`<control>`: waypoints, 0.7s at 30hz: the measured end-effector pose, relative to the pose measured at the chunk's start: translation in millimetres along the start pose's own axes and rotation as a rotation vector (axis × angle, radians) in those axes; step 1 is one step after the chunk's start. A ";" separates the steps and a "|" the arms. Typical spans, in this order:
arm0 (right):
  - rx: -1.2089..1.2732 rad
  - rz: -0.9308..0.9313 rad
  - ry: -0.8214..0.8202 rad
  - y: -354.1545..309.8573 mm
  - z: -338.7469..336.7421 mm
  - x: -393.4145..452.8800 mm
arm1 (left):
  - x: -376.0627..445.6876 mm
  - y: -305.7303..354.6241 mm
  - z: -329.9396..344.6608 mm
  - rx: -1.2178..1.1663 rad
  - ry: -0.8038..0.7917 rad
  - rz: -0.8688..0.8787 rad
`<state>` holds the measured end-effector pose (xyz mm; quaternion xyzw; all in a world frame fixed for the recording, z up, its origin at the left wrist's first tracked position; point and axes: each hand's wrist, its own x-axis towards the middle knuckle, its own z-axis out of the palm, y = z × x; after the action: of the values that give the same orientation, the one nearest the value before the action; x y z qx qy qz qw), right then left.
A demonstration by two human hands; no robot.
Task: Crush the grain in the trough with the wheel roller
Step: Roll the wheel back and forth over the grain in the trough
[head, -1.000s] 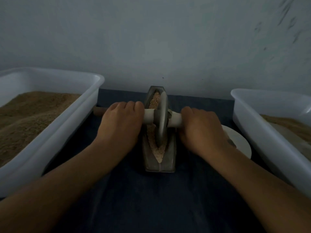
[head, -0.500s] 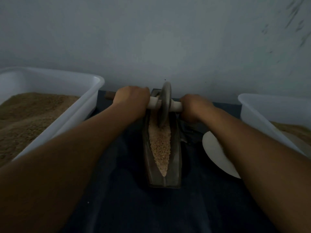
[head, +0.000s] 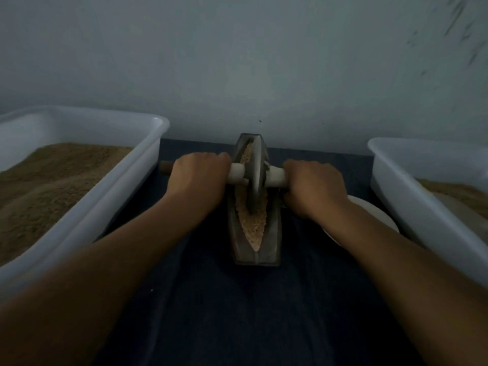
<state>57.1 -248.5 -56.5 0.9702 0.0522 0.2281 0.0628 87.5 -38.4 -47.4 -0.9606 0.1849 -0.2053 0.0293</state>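
Our left hand (head: 199,178) and right hand (head: 315,187) each grip the wheel roller (head: 255,178) standing in the trough (head: 273,233) of grain (head: 252,225).

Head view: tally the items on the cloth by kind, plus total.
White plastic tubs: 2, left tub and right tub, both holding brown meal
Trough with grain: 1, trough
Wheel roller: 1, wheel roller, gripped by the left hand and the right hand
White plate: 1, plate, partly hidden
Total: 5

left hand (head: 200,177) and right hand (head: 315,186) knuckles up, fingers curled under, both forearms outstretched
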 end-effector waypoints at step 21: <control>0.047 -0.096 0.188 -5.7 -12.4 -35.4 | -50.0 8.6 -8.2 0.037 0.127 -0.012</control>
<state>19.6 -246.2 -61.7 0.9422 0.1096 0.3134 0.0457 38.8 -27.8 -60.2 -0.9461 0.1769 -0.2693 0.0338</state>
